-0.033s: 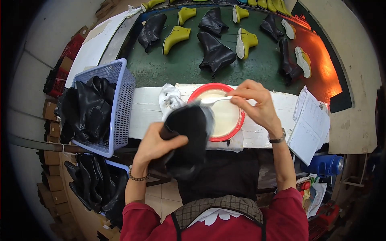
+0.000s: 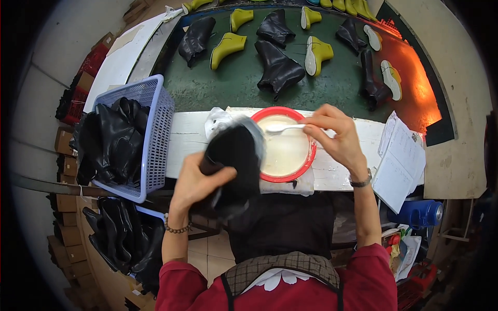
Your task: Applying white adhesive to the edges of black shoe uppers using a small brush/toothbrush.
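Even, fairly bright overhead light falls on the white table (image 2: 353,171), an orange glow tints the upper right, the black boot (image 2: 233,160) in the left hand (image 2: 194,181) is motion-blurred, and fisheye bending darkens toward a black rim.

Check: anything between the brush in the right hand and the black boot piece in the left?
Nothing visible. The right hand holds the white brush over the red bowl of pale liquid; the black boot piece in the left hand sits right beside the bowl's left rim.
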A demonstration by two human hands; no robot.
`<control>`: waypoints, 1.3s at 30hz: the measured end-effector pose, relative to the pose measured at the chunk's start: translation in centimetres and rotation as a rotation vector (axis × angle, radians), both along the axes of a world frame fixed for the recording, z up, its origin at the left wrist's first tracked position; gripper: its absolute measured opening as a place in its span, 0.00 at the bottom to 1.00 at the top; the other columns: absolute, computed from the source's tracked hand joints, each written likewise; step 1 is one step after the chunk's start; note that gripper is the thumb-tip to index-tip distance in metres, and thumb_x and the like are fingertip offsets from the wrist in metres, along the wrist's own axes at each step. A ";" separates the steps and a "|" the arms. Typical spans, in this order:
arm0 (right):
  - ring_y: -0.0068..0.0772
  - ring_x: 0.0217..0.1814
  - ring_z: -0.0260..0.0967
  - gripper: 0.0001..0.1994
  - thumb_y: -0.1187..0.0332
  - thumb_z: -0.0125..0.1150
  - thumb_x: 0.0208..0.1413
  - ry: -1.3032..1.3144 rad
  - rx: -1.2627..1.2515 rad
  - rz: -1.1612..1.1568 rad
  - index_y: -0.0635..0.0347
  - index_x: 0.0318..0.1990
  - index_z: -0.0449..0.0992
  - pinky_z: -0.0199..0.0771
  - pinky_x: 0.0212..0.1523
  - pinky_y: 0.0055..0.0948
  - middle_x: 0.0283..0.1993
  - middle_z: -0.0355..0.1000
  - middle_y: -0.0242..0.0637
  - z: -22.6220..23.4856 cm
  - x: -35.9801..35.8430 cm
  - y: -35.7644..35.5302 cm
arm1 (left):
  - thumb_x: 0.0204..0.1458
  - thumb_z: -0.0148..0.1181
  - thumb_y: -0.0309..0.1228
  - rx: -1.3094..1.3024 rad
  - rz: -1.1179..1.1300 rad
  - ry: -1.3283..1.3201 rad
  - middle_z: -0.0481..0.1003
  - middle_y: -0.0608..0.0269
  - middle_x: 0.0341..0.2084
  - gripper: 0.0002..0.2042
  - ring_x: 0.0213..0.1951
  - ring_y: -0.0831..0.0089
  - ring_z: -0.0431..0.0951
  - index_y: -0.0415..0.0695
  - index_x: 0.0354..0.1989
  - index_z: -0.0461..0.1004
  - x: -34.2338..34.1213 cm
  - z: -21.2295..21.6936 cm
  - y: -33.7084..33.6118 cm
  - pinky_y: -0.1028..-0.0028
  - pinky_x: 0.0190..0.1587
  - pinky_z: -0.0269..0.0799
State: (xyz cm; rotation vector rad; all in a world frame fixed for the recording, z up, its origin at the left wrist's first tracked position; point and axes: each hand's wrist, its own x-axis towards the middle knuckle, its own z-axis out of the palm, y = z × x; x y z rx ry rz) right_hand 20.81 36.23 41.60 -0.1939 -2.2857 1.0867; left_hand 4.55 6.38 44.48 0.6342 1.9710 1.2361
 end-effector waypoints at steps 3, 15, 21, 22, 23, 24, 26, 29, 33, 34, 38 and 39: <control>0.32 0.34 0.73 0.08 0.63 0.75 0.53 -0.222 0.154 -0.162 0.52 0.39 0.88 0.71 0.33 0.32 0.31 0.76 0.29 -1.5 3.4 0.2 | 0.49 0.73 0.27 0.090 0.218 0.387 0.85 0.59 0.34 0.17 0.37 0.72 0.83 0.31 0.45 0.80 -2.6 -2.7 -0.4 0.70 0.43 0.79; 0.34 0.33 0.73 0.06 0.63 0.74 0.51 -0.362 0.533 -0.272 0.52 0.33 0.86 0.72 0.31 0.35 0.29 0.74 0.28 -3.3 4.9 -1.9 | 0.28 0.82 0.59 -0.341 -0.068 0.793 0.58 0.40 0.69 0.75 0.71 0.45 0.58 0.38 0.79 0.36 -2.5 -10.6 -5.0 0.41 0.69 0.48; 0.37 0.28 0.74 0.08 0.62 0.72 0.56 -0.373 0.195 -0.311 0.55 0.37 0.86 0.71 0.30 0.35 0.29 0.75 0.33 -3.4 5.7 -1.7 | 0.28 0.83 0.33 -0.590 -0.170 0.885 0.53 0.42 0.72 0.70 0.71 0.44 0.56 0.42 0.80 0.36 -1.3 -9.5 -6.0 0.46 0.72 0.55; 0.37 0.27 0.73 0.09 0.62 0.71 0.57 -0.353 0.088 -0.333 0.56 0.38 0.86 0.71 0.29 0.35 0.29 0.75 0.35 -3.3 5.7 -1.8 | 0.28 0.80 0.25 -0.501 -0.179 0.906 0.52 0.44 0.72 0.68 0.71 0.43 0.55 0.43 0.80 0.37 -1.6 -9.6 -6.3 0.48 0.72 0.56; 0.37 0.27 0.73 0.09 0.62 0.71 0.57 -0.351 0.086 -0.330 0.56 0.38 0.86 0.71 0.29 0.35 0.29 0.75 0.35 -3.7 5.7 -1.8 | 0.32 0.68 0.15 -0.408 -0.159 0.875 0.53 0.46 0.72 0.60 0.71 0.42 0.55 0.44 0.79 0.42 -1.7 -9.7 -6.7 0.54 0.73 0.58; 0.36 0.26 0.73 0.09 0.62 0.71 0.58 -0.385 0.113 -0.308 0.57 0.38 0.86 0.70 0.29 0.33 0.28 0.75 0.36 -4.3 5.9 -1.4 | 0.32 0.68 0.15 -0.408 -0.158 0.876 0.53 0.46 0.72 0.60 0.71 0.42 0.55 0.44 0.79 0.42 -1.7 -9.8 -6.8 0.54 0.73 0.58; 0.35 0.25 0.72 0.09 0.63 0.71 0.58 -0.416 0.140 -0.284 0.58 0.39 0.86 0.69 0.29 0.32 0.28 0.75 0.36 -4.9 6.2 -1.2 | 0.32 0.63 0.09 -0.312 -0.069 0.813 0.55 0.45 0.72 0.56 0.69 0.42 0.58 0.44 0.78 0.49 -1.8 -10.3 -7.1 0.55 0.71 0.61; 0.33 0.25 0.71 0.08 0.64 0.71 0.58 -0.276 -0.025 -0.354 0.59 0.39 0.86 0.70 0.29 0.31 0.28 0.74 0.36 -5.6 6.5 -1.2 | 0.34 0.58 0.06 -0.195 0.032 0.835 0.59 0.44 0.70 0.52 0.68 0.42 0.61 0.40 0.77 0.52 -2.1 -10.6 -7.7 0.57 0.72 0.60; 0.29 0.27 0.71 0.07 0.67 0.71 0.58 -0.294 0.066 -0.365 0.59 0.41 0.86 0.69 0.29 0.29 0.31 0.75 0.35 -6.7 6.6 -0.7 | 0.43 0.56 0.08 0.044 0.148 0.800 0.62 0.39 0.70 0.45 0.70 0.43 0.63 0.34 0.76 0.51 -0.6 -9.2 -7.0 0.59 0.72 0.58; 0.28 0.28 0.72 0.07 0.69 0.72 0.58 -0.281 0.072 -0.382 0.60 0.42 0.86 0.70 0.29 0.27 0.32 0.76 0.35 -6.7 6.7 -0.8 | 0.43 0.56 0.08 0.046 0.144 0.798 0.62 0.39 0.70 0.45 0.70 0.43 0.63 0.34 0.76 0.51 -0.1 -8.7 -6.6 0.59 0.72 0.58; 0.27 0.31 0.74 0.08 0.72 0.73 0.56 -0.101 -0.089 -0.360 0.60 0.43 0.86 0.72 0.30 0.25 0.34 0.77 0.35 -3.5 4.7 -2.6 | 0.50 0.62 0.15 0.236 0.091 0.657 0.59 0.37 0.72 0.43 0.71 0.46 0.63 0.34 0.76 0.50 1.7 -6.3 -4.4 0.60 0.72 0.60; 0.27 0.31 0.75 0.08 0.73 0.73 0.55 -0.071 -0.106 -0.315 0.60 0.43 0.86 0.73 0.31 0.25 0.35 0.77 0.36 -2.2 4.1 -3.5 | 0.52 0.63 0.15 0.225 0.028 0.710 0.61 0.40 0.71 0.42 0.70 0.52 0.66 0.33 0.76 0.49 2.1 -5.9 -3.8 0.63 0.70 0.62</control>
